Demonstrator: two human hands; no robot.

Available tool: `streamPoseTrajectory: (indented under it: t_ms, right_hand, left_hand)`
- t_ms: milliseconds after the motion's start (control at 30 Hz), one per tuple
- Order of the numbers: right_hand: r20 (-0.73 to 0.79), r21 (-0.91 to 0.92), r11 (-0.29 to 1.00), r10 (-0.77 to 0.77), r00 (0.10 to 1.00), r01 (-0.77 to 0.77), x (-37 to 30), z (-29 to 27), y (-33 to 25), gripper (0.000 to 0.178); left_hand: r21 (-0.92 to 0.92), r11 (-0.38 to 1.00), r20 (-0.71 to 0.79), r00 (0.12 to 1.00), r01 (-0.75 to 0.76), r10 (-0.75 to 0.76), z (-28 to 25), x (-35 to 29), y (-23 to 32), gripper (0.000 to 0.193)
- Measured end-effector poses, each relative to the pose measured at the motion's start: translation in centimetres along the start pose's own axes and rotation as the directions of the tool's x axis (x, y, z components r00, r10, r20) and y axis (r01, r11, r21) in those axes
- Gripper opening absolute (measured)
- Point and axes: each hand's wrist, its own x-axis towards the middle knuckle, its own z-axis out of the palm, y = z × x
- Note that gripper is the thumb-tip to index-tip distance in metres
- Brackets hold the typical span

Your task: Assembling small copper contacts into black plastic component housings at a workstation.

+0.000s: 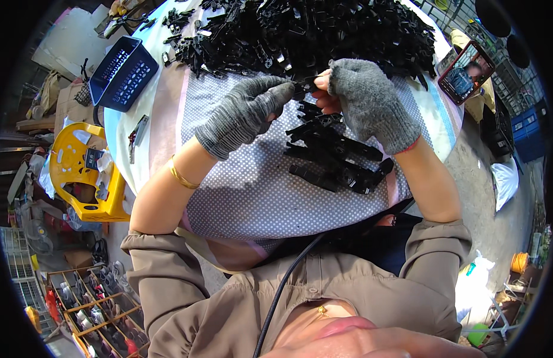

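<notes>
Above the cloth-covered table, my two gloved hands meet at a small black plastic part point(303, 89). My left hand point(246, 110), in a striped grey knit glove, pinches its left end between thumb and fingers. My right hand point(372, 104), in a grey glove with bare fingertips, is closed on its right end. The part is too small and dark to tell its exact kind. Just below lies a loose group of similar black parts point(336, 158), some in rough rows. Beyond my hands spreads a large heap of black parts point(300, 33).
The round table wears a dotted, striped cloth point(229, 197). A blue perforated basket point(124, 71) is at its left edge, near a small metal tool point(138, 137). A phone point(466, 73) leans at the right edge. To the left stands a yellow plastic stool point(79, 179).
</notes>
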Motion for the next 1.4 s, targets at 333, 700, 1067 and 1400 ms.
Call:
streamPoseTrajectory:
  t_ms: [333, 700, 1067, 1400]
  right_hand:
    - [0.046, 0.078, 0.994, -0.08, 0.996, 0.076, 0.4, 1.0, -2.2, 0.053]
    - [-0.074, -0.023, 0.961, -0.276, 0.958, 0.275, 0.9, -0.4, -1.7, 0.063]
    - [0.161, -0.96, 0.232, -0.009, 0.987, 0.159, -0.9, -1.7, -1.8, 0.02]
    - [0.127, -0.83, 0.527, -0.145, 0.981, 0.185, 0.3, -0.7, -0.4, 0.019]
  left_hand:
    - [0.369, 0.87, 0.092, 0.944, -0.328, 0.317, 2.9, 0.1, -0.4, 0.023]
    - [0.641, 0.63, 0.265, 0.896, -0.439, 0.356, 4.2, 0.0, 1.0, 0.022]
    - [0.973, 0.23, -0.136, 0.855, 0.02, 0.501, -8.9, 4.3, -3.2, 0.022]
    - [0.984, -0.112, -0.119, 0.975, 0.141, 0.189, -4.9, 2.3, -0.7, 0.019]
